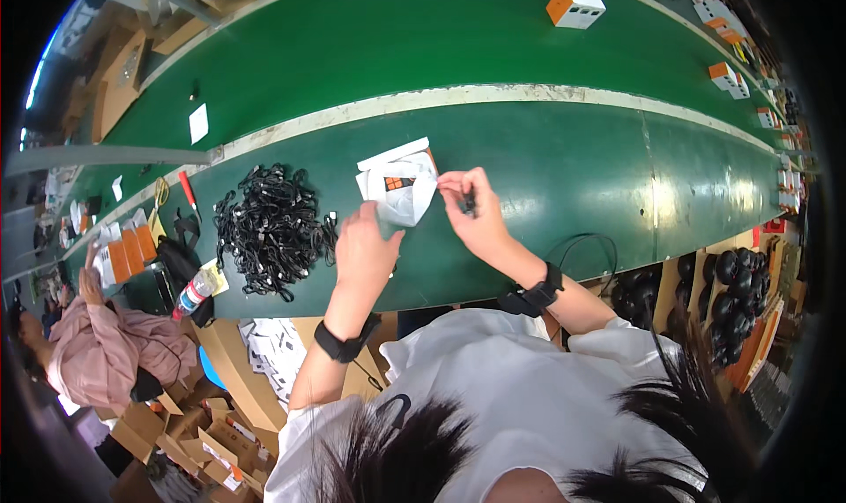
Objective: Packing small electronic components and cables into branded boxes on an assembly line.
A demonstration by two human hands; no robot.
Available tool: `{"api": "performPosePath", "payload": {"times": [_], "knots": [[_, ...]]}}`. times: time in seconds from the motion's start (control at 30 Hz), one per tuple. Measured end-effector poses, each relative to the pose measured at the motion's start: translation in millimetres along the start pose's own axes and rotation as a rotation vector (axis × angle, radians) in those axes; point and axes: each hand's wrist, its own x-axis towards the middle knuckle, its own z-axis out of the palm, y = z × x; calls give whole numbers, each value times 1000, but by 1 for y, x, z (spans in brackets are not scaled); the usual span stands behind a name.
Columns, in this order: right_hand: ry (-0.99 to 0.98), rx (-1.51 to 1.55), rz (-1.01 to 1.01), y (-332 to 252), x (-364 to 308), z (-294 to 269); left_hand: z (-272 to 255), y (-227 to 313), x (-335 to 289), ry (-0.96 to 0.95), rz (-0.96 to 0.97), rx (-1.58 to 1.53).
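Note:
An open white carton (367,186) sits tilted on the green bench in front of me. Thin white wrapping (407,210) fills it, and a small orange-and-dark patch (398,184) shows in the middle. My left hand (365,249) holds the carton's near left corner, fingers at its side and thumb by the near edge. At the right rim, my right hand (480,214) pinches the edge of the white wrapping between thumb and forefinger. A small black thing (470,204), perhaps a bundled cable, is tucked in that palm, mostly hidden by the fingers.
A heap of coiled black cables (273,230) lies left of my left hand. Beyond are a bottle (196,291), a red-handled tool (189,193) and orange-white boxes (132,247) near a co-worker in pink (115,349). One orange-white box (575,7) stands on the far green strip behind a pale rail (493,93).

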Motion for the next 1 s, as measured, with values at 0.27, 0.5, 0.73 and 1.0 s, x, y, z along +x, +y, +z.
{"api": "performPosePath", "payload": {"times": [0.27,0.5,0.73,1.0], "knots": [[-114,-327,-95,-12,6,13,26,17,13,-10,-168,-175],[-268,-387,-265,7,33,19,36,7,50,25,-230,-401],[-353,-411,-189,-4,53,10,26,14,81,-292,-140,-376],[-503,-799,-57,-21,84,21,54,2,66,79,-19,-63]]}}
